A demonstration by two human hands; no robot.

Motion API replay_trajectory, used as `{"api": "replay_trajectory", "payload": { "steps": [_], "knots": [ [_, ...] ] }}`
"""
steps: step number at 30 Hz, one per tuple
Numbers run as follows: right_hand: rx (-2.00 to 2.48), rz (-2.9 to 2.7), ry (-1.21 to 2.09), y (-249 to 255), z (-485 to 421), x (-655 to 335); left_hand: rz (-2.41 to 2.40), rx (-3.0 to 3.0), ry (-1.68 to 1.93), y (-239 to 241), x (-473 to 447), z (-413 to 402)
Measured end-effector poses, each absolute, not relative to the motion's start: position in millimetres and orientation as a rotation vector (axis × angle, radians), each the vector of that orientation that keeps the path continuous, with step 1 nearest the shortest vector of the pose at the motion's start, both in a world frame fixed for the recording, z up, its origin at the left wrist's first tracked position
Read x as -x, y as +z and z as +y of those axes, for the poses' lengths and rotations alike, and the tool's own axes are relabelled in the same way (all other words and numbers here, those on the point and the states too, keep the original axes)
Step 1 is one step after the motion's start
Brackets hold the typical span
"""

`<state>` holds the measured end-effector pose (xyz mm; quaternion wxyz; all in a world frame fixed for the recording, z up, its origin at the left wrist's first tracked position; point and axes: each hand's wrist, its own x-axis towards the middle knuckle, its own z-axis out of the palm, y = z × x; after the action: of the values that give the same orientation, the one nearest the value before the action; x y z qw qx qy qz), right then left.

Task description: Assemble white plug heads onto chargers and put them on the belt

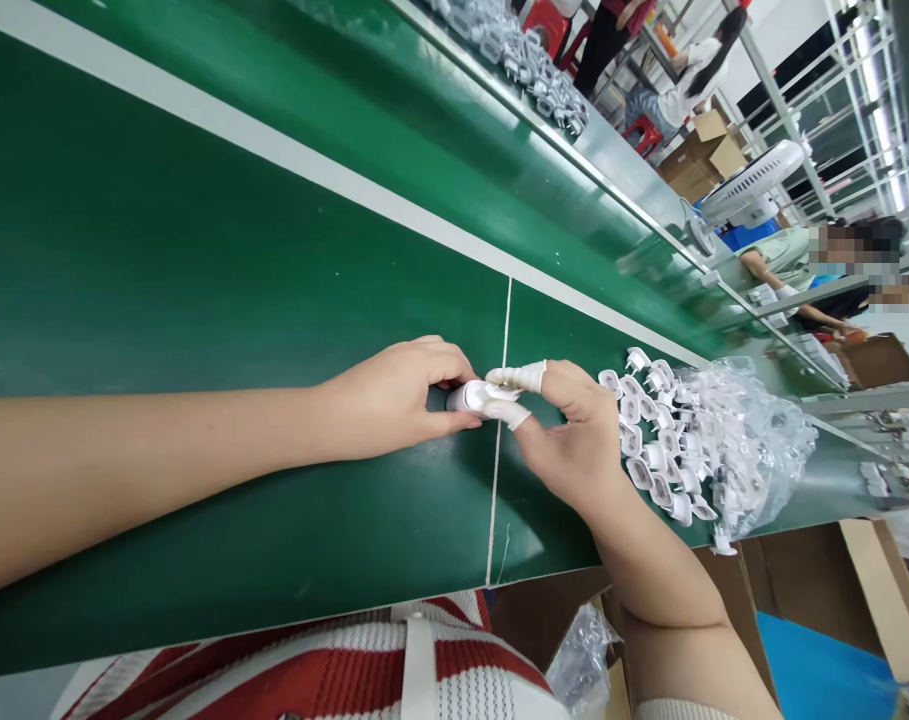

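Note:
Above the green work surface point(274, 330), both hands meet on a small white plastic plug adapter point(466, 397). My left hand point(398, 395) comes from the left and pinches its near end between thumb and fingers. Opposite it, my right hand point(574, 435) wears white finger cots on thumb and forefinger, which close on the adapter's other end and partly hide it. To the right of my right hand lies a loose pile of white plug adapters point(656, 457), several with pins showing. Part of that pile sits in a clear plastic bag point(769, 450).
A raised ledge beyond the white strip point(289, 150) carries more plug parts point(529, 70). A fan point(754, 185) and cardboard boxes point(701, 160) stand beyond. A co-worker point(784, 255) sits at the right. Open cartons point(806, 580) are below the table edge.

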<state>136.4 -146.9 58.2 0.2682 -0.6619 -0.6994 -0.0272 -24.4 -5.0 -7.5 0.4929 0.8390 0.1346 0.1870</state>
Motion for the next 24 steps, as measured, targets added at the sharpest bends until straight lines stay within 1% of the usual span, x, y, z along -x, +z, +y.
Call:
{"api": "replay_trajectory", "payload": {
  "steps": [3,9,15,19,22,24],
  "knots": [
    [1.795,-1.925,-0.134,59,-146,-137,0.331,-2.034,0.442,-7,24,-6],
    [1.816,-1.916,-0.036,55,-144,-138,0.337,-2.019,0.473,-9,22,-6],
    [1.768,-1.783,-0.037,39,-152,-136,0.297,-2.030,0.539,-9,23,-16],
    [1.697,-1.651,-0.034,24,-153,-136,0.287,-2.063,0.446,-3,24,-18],
    [1.639,-1.489,-0.043,20,-156,-133,0.341,-2.084,0.401,4,18,-7],
    [1.605,-1.380,-0.004,20,-157,-131,0.469,-2.075,0.474,7,10,14]
  ]
}}
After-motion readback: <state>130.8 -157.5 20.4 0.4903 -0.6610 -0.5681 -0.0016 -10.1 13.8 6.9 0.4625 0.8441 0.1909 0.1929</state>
